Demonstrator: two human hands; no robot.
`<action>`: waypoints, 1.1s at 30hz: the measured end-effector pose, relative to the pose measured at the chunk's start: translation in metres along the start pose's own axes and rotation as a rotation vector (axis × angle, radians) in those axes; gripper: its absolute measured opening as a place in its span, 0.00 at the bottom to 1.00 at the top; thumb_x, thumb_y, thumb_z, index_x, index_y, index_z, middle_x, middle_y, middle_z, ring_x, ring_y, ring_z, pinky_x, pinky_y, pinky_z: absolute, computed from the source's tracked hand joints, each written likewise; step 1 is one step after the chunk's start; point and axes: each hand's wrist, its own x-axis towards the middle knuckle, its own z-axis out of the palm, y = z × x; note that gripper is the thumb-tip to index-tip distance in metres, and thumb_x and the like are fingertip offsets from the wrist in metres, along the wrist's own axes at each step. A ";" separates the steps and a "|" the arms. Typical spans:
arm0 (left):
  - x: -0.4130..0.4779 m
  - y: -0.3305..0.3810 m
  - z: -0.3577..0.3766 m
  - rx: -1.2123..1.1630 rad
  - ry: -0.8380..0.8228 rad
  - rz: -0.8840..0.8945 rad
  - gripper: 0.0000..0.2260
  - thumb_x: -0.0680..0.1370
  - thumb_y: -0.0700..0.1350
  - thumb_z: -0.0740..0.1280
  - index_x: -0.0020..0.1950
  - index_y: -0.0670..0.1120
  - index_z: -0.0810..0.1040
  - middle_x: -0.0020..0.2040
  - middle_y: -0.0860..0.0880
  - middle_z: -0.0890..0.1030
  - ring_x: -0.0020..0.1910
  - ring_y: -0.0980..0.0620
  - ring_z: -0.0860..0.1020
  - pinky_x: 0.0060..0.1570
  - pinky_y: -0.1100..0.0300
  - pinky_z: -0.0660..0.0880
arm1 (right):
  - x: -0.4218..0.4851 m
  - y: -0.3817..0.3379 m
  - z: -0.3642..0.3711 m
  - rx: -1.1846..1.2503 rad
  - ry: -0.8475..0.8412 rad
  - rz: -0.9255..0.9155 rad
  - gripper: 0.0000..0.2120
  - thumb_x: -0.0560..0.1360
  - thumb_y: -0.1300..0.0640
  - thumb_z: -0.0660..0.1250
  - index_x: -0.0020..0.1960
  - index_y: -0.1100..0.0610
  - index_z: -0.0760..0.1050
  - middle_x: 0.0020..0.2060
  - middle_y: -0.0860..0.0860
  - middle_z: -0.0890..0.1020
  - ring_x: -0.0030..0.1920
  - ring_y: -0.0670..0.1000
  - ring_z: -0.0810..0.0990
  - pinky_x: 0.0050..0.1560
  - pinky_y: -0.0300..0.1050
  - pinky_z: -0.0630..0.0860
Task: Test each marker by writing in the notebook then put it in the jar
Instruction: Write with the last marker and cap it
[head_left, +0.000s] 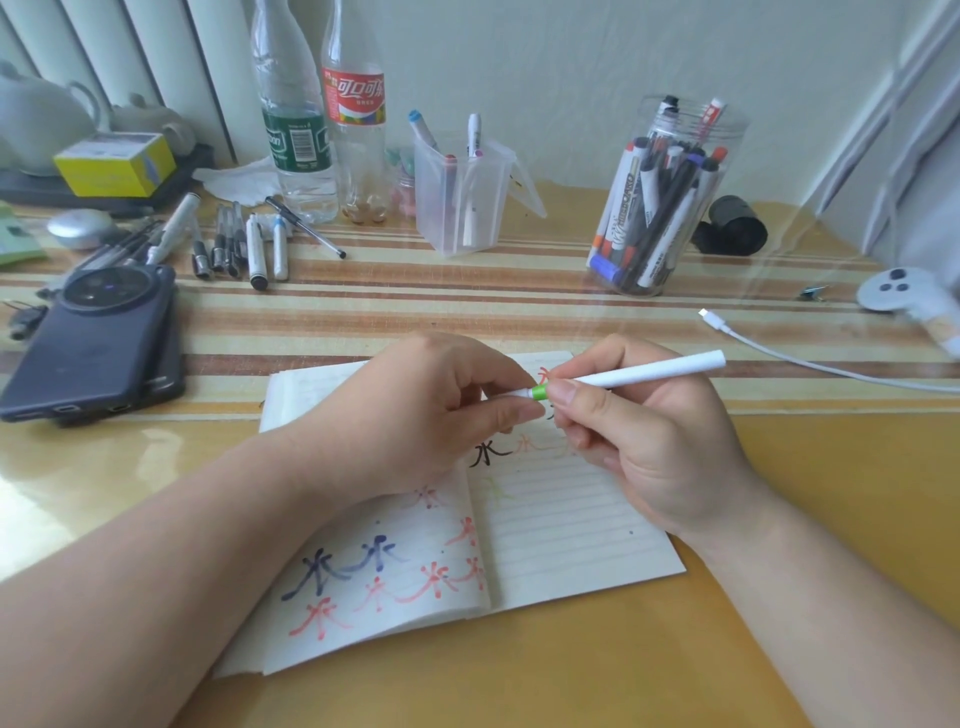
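Observation:
An open lined notebook (561, 535) lies in front of me with red, blue, black and faint green characters on its pages. My right hand (644, 447) grips a white marker (649, 373) with a green band, its barrel pointing up and right. My left hand (431, 415) pinches the marker's cap end beside the green band, above the notebook. A clear round jar (670, 202) crammed with several markers stands at the back right. A smaller clear square jar (462, 192) holding a few markers stands at the back centre.
Several loose pens and markers (244, 244) lie at the back left, next to two stacked phones (98, 343). Two plastic bottles (322, 114) stand behind them. A white cable (810, 361) and a grey controller (904, 296) lie at right, a dark roll (735, 226) beside the round jar.

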 end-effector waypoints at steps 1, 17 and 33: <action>0.000 0.001 0.000 0.011 -0.004 -0.001 0.06 0.77 0.51 0.70 0.47 0.52 0.85 0.35 0.54 0.80 0.37 0.54 0.77 0.35 0.65 0.70 | 0.000 0.000 0.000 -0.011 0.000 0.000 0.03 0.71 0.61 0.71 0.39 0.55 0.82 0.30 0.55 0.79 0.30 0.51 0.73 0.26 0.37 0.65; 0.003 0.000 -0.003 -0.034 0.042 -0.176 0.05 0.76 0.54 0.72 0.48 0.55 0.85 0.32 0.59 0.79 0.31 0.60 0.75 0.31 0.71 0.66 | 0.011 -0.005 -0.009 0.145 0.272 -0.029 0.03 0.79 0.64 0.64 0.48 0.59 0.75 0.29 0.55 0.77 0.28 0.51 0.70 0.23 0.38 0.60; 0.000 0.000 0.000 -0.045 -0.250 0.137 0.28 0.63 0.63 0.80 0.60 0.58 0.80 0.47 0.63 0.78 0.45 0.57 0.78 0.49 0.57 0.77 | 0.014 0.011 0.000 -0.001 0.093 0.055 0.20 0.77 0.66 0.68 0.67 0.56 0.71 0.35 0.60 0.81 0.30 0.53 0.75 0.27 0.43 0.69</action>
